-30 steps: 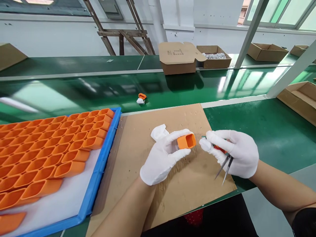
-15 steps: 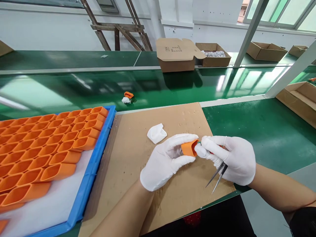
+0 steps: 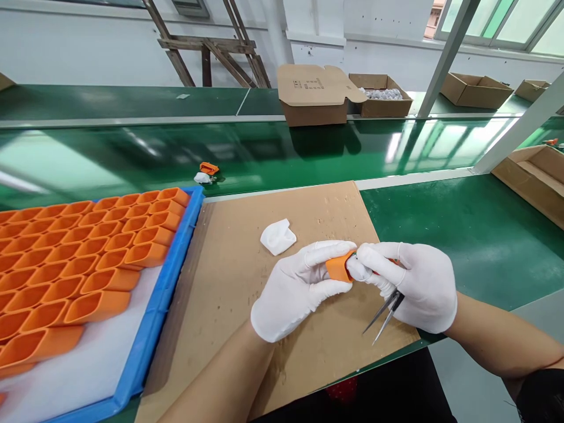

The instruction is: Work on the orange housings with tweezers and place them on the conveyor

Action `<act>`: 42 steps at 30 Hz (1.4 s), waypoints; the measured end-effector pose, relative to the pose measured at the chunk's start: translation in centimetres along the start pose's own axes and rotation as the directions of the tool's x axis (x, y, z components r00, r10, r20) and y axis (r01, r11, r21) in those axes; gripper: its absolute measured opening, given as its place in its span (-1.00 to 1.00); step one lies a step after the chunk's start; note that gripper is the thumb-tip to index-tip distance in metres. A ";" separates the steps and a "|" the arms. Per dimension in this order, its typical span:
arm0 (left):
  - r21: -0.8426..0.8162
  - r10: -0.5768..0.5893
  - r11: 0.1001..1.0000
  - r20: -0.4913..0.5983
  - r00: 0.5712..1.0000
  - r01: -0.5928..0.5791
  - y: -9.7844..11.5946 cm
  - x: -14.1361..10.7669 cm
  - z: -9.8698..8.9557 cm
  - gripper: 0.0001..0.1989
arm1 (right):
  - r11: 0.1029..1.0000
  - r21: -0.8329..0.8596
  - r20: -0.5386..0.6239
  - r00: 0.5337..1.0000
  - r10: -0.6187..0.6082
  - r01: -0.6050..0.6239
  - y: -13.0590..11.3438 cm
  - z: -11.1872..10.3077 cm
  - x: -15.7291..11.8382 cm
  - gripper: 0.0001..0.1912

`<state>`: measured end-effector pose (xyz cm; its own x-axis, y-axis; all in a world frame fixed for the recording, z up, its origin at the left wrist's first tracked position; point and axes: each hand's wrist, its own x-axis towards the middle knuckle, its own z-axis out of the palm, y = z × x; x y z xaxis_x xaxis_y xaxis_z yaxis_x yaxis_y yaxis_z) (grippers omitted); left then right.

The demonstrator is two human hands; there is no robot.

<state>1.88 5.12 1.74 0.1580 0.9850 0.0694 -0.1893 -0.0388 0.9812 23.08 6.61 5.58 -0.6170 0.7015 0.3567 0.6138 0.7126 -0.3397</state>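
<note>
Green conveyor belting (image 3: 462, 223) is stretching across the bench, with a cardboard sheet (image 3: 247, 282) lying on it before the person. At its left edge a blue tray (image 3: 170, 294) is sitting, filled with rows of orange shells (image 3: 88, 258); to the right, bare green surface is leaving open room. The left hand (image 3: 295, 288) is clamping an orange shell piece (image 3: 338, 267) between thumb and fingers above the sheet. The right hand (image 3: 412, 285) is closing around tweezers (image 3: 382, 311) while its fingertips are pressing against the shell's open end. A white cloth scrap (image 3: 277, 237) is lying just beyond. Compared with a second ago, the hands have come together, and the small orange part (image 3: 207, 170) on the belt is sitting further left.
</note>
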 end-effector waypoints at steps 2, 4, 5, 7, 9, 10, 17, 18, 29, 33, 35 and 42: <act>0.001 -0.019 1.000 0.005 1.000 0.019 -0.1 0.0 0.0 -0.57 | 0.999 -0.041 0.030 1.000 -0.010 0.011 0.0 0.1 0.0 -0.74; 0.005 -0.050 0.999 0.014 0.999 0.050 -0.1 -0.1 0.1 -0.58 | 0.996 -0.088 0.026 1.000 -0.010 0.013 0.0 0.2 0.1 -0.69; 0.005 -0.064 0.998 0.018 0.998 0.064 -0.1 -0.1 0.2 -0.58 | 0.994 -0.108 0.003 1.000 -0.018 0.018 0.0 0.2 0.1 -0.66; 0.008 -0.074 0.997 0.013 0.997 0.073 -0.1 -0.2 0.3 -0.59 | 0.990 -0.137 -0.050 0.997 -0.051 0.043 0.0 0.4 0.0 -0.61; 0.014 -0.070 0.997 -0.010 0.998 0.070 -0.2 -0.2 0.5 -0.59 | 0.984 -0.168 -0.072 0.995 -0.069 0.056 -0.1 0.5 -0.1 -0.56; 0.015 -0.071 0.997 -0.032 0.997 0.071 -0.2 -0.3 0.7 -0.59 | 0.981 -0.186 -0.073 0.995 -0.072 0.057 -0.3 0.6 -0.1 -0.53; -0.082 -0.193 0.980 -0.161 0.968 0.181 -1.0 -0.3 2.1 -0.49 | 0.954 -0.283 -0.046 0.992 -0.117 0.100 -0.7 0.6 -0.3 -0.29; -0.102 -0.200 0.978 -0.164 0.966 0.185 -1.1 -0.2 2.2 -0.45 | 0.956 -0.270 -0.040 0.991 -0.130 0.115 -0.5 0.6 -0.3 -0.33; 0.233 0.067 0.971 -0.086 0.994 -0.045 -1.1 0.4 0.3 -0.58 | 0.508 0.705 0.263 0.848 0.460 -0.494 3.0 0.4 2.1 -0.66; 0.232 0.090 0.969 0.011 0.996 -0.090 -0.8 0.0 0.3 -0.54 | 0.268 0.713 0.557 0.755 0.346 -0.648 3.2 0.2 2.6 -0.65; 0.172 0.096 0.979 0.061 0.994 -0.105 -0.8 -0.2 0.4 -0.55 | 0.207 0.708 0.612 0.732 0.298 -0.676 2.9 0.4 2.6 -0.65; 0.176 0.117 0.975 0.120 0.986 -0.137 -1.4 -0.6 0.4 -0.57 | 0.050 0.746 0.621 0.721 0.308 -0.664 1.1 1.1 2.1 -0.60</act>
<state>2.48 4.50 0.39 0.2500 0.9463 0.2048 -0.0352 -0.2025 0.9786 21.94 8.88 4.97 -0.5613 0.7310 -0.3881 0.0733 -0.4232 -0.9030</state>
